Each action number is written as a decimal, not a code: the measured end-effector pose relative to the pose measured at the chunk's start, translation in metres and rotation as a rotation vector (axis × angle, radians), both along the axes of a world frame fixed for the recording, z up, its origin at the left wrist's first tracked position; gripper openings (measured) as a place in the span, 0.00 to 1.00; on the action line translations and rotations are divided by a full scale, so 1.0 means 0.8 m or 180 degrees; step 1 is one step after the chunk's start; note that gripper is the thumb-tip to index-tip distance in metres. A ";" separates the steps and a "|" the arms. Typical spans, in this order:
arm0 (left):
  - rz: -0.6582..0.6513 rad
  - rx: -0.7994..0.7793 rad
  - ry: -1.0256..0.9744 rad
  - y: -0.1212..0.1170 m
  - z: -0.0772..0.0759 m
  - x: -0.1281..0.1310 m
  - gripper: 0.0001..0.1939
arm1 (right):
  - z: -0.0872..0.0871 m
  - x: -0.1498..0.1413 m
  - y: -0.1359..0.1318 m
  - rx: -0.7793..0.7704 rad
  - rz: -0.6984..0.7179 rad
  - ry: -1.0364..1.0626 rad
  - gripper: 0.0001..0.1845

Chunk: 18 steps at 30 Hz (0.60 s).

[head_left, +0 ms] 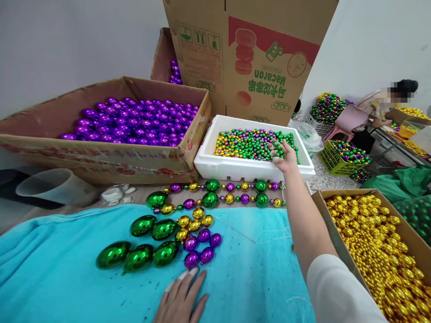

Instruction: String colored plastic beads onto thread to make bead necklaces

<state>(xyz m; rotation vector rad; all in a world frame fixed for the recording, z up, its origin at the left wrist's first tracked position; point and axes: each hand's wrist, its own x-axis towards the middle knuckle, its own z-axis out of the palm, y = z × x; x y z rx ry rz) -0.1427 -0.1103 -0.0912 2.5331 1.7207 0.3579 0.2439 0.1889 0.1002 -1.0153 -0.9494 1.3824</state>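
The left hand [182,294] was spread flat and empty on the blue towel [251,282], just beside the large purple beads [206,255], while the right hand [286,158] was held half curled, fingers parted, over small beads [247,142] in the foam box [235,167], any grasped bead being indistinguishable.

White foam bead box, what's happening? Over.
Right hand over small multicoloured beads in white foam box. Left hand by glossy purple beads on turquoise cloth. No obstruction visible.

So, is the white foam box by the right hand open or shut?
Open: no lid covers the white foam box, and small green, purple and gold beads show inside, with the right hand over them.
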 end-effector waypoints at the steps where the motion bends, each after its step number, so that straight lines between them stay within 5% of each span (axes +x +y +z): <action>1: -0.0035 0.0002 0.0019 0.001 0.003 0.001 0.22 | 0.000 -0.009 -0.012 -0.0026 0.0120 0.0414 0.16; 3: -0.0145 -0.0063 0.0100 0.001 0.012 0.005 0.22 | -0.005 -0.029 -0.038 -0.0204 0.0237 0.0702 0.12; 6: -0.0197 -0.0373 0.0220 0.000 0.026 0.011 0.23 | -0.030 -0.068 -0.082 -0.0379 0.0396 0.0128 0.11; 13: -0.0187 -0.0669 0.0072 -0.002 0.032 0.016 0.25 | -0.140 -0.195 -0.221 0.0012 0.0791 -0.3390 0.12; 18: -0.0216 -0.0577 0.0047 -0.004 0.033 0.017 0.24 | -0.183 -0.222 -0.255 0.0331 0.0848 -0.5217 0.18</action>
